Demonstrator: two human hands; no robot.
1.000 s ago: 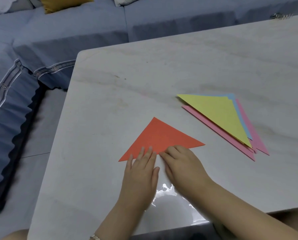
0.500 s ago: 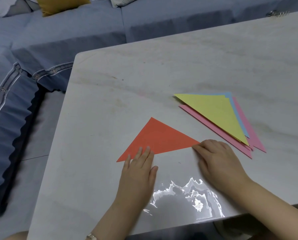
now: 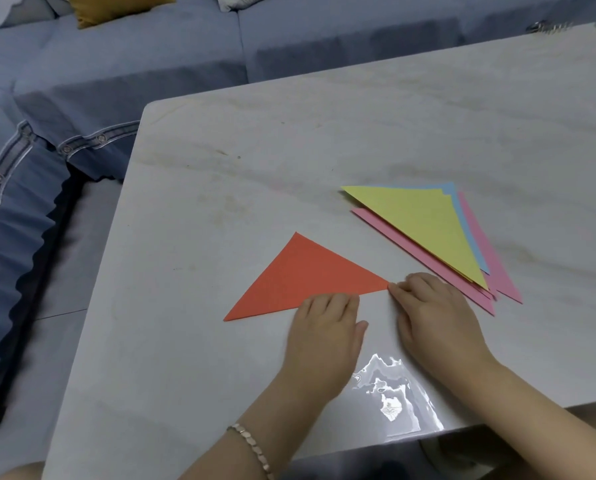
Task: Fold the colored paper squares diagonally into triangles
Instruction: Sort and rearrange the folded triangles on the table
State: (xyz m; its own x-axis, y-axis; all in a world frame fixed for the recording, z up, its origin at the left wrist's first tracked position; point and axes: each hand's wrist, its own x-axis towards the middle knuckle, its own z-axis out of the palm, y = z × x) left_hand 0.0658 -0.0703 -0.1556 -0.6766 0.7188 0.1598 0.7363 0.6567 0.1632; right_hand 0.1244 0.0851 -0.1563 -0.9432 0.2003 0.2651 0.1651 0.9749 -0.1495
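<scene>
On the table a single folded triangle lies toward the near edge; a stack of triangles sits just right, perhaps barely apart. A sofa stands behind and left.

1. The surface looks like pale veined stone, polished, with glossy glare at lower centre.
2. The orange triangle is smooth, matt paper.
3. The yellow-topped stack is matt paper too.
4. The sofa, upper left, is blue cloth.
5. The bracelet looks metallic.

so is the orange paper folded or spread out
Folded: the orange paper lies as a triangle, left hand on its near edge, right hand at its tip.
</scene>
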